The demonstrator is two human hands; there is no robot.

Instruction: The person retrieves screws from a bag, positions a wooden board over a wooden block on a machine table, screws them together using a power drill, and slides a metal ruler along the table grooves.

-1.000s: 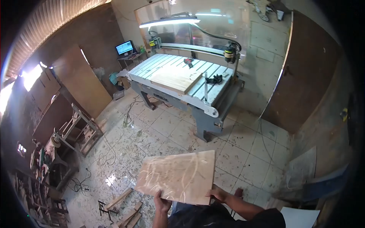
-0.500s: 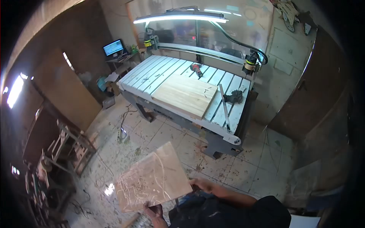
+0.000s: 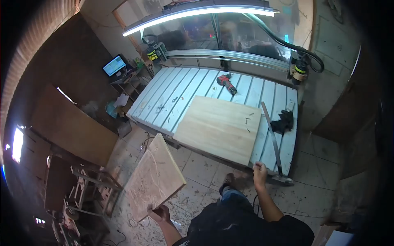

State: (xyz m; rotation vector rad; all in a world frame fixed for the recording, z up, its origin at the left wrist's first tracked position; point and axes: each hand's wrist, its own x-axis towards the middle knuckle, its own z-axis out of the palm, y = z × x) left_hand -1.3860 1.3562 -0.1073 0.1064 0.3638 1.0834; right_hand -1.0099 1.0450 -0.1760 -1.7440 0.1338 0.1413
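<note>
My left hand (image 3: 159, 214) grips the lower edge of a wooden board (image 3: 154, 178) with carved lines on its face. The board hangs tilted to the left of my body, and its lower left part sits over the littered floor. My right hand (image 3: 259, 174) is raised near the front right corner of a plain wooden panel (image 3: 219, 127) lying on the slatted machine bed (image 3: 197, 84). Its fingers are curled, and nothing shows in them. Whether it touches the bed's edge I cannot tell. Several small dark pieces lie on the panel's right part.
A red and black cordless drill (image 3: 226, 84) lies behind the panel. To its right are a long metal bar (image 3: 271, 137) and a black glove (image 3: 283, 121). A gantry (image 3: 234, 57) with a spindle (image 3: 299, 70) spans the bed. A monitor (image 3: 114, 65) stands back left; wooden frames (image 3: 96, 186) stand left.
My right hand has let go of the carved board and moved right, up to the bed's front edge. The board has swung steeper in my left hand. I am closer to the bed.
</note>
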